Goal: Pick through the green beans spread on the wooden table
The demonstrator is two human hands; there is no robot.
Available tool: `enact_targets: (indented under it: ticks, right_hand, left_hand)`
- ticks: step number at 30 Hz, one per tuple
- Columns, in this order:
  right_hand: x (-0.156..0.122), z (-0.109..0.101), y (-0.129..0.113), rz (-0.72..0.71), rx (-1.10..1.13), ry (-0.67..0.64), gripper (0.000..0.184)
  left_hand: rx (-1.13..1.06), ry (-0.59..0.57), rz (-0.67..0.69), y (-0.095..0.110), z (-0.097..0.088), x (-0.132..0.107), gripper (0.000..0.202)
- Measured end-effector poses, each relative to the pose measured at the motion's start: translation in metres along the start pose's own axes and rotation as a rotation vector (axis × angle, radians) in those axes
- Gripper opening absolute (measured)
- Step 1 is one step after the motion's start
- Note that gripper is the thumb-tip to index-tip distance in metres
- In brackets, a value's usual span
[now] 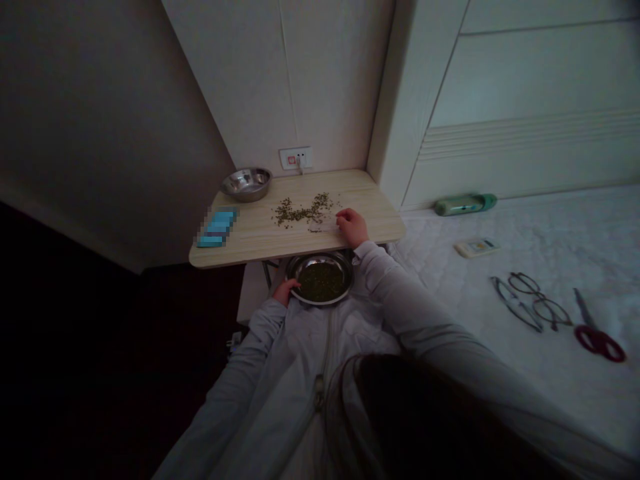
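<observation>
My left hand (287,291) grips the left rim of a round metal plate (345,288) filled with small green beans, held just below the front edge of a small wooden table (250,243). Curled on the table top, my right hand (352,225) pinches a thin pale object that I cannot make out. A scatter of green beans (301,211) lies on the table just left of that hand.
An empty metal bowl (246,183) stands at the table's back left, a blue packet (217,227) at its left edge. A wall socket (296,158) is behind. On the white bed to the right lie a green bottle (465,204), a remote (477,247), glasses (530,303) and red scissors (597,333).
</observation>
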State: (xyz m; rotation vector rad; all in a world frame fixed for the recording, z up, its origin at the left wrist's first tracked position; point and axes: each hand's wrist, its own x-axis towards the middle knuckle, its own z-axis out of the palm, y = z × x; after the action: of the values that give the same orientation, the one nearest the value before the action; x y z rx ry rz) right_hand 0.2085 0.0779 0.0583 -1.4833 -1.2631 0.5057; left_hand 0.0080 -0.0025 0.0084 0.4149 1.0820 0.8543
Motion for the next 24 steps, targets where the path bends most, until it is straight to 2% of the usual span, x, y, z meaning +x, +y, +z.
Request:
enact_targets:
  ticks: [13,24]
  right_hand:
    - [0.0,-0.0002,-0.0002,-0.007,-0.008,-0.004,0.019]
    - [0.0021,0.0007,0.0026,0.0,0.004,-0.03,0.018]
  left_hand:
    - [0.017,0.002,0.015,-0.0014,-0.0012,0.0023,0.014]
    - [0.013,0.032,-0.011,0.0004,-0.0006,0.0028,0.022]
